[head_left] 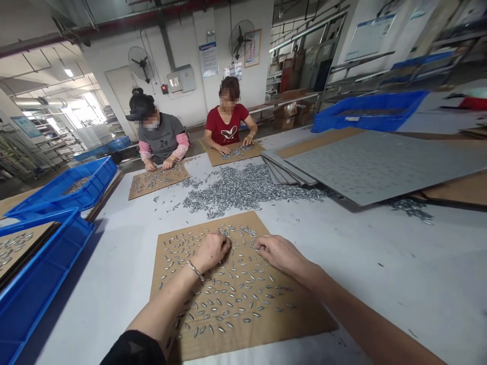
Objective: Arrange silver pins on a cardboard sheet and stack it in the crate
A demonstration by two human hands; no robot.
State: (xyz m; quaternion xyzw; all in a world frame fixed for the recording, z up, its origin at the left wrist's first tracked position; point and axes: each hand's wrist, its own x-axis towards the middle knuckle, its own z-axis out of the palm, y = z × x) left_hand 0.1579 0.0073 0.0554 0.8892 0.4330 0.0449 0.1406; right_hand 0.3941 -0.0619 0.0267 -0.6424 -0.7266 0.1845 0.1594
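Note:
A brown cardboard sheet (pixel 266 317) lies on the white table in front of me. Many small silvery spindle-shaped metal pieces (pixel 232 295) are spread over it in loose rows. My left hand (pixel 215 249), with a bangle at the wrist, is over the upper middle of the sheet, its fingers curled together at a small cluster of pieces (pixel 243 232). Facing it, my right hand (pixel 279 253) is near the sheet's upper right edge, thumb and fingers pinched. Whatever either hand pinches is too small or hidden to make out.
A large heap of the same pieces (pixel 232 187) lies beyond the sheet. Stacked grey boards (pixel 380 162) stand at right, near a blue tray (pixel 371 121). Blue crates (pixel 49 268) line the left edge. Across the table, two people (pixel 162 134) work at cardboard sheets.

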